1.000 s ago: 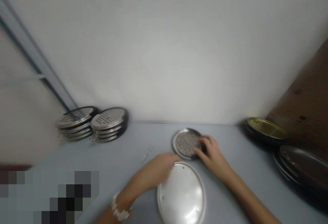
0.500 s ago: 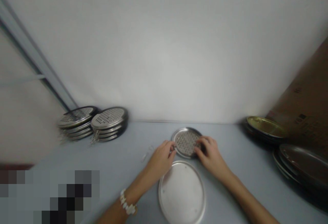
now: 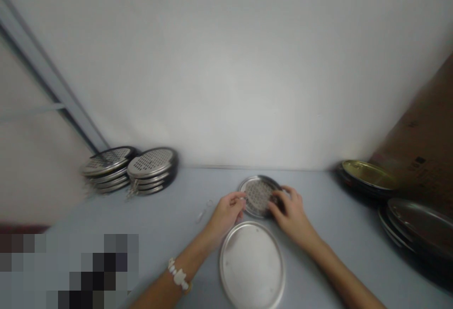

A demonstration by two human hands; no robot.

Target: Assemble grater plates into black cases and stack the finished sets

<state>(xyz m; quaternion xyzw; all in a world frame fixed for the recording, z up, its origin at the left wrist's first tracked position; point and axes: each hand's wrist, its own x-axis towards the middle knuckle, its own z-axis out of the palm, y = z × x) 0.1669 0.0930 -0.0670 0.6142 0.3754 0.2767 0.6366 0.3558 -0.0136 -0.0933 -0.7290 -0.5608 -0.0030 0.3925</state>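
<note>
A small round perforated metal plate [image 3: 257, 191] lies on the grey table [image 3: 177, 224] near the wall. My left hand [image 3: 226, 214] pinches its left rim with curled fingers. My right hand [image 3: 290, 214] holds its right rim, fingers bent over the edge. Just in front of both hands lies a larger plain silver round tray [image 3: 252, 263], flat on the table and touched by neither hand. A white beaded bracelet is on my left wrist.
Two stacks of perforated metal plates [image 3: 152, 170] stand at the back left by the wall. Dark and gold round trays [image 3: 368, 177] sit at the right, with more dark trays [image 3: 414, 229] nearer. A brown cardboard box [image 3: 424, 144] rises at far right. A small wire ring [image 3: 208, 204] lies left of my left hand.
My left hand let go of the plain silver tray, which now lies flat, and moved up to the perforated plate's left rim. My right hand stayed on the right rim.
</note>
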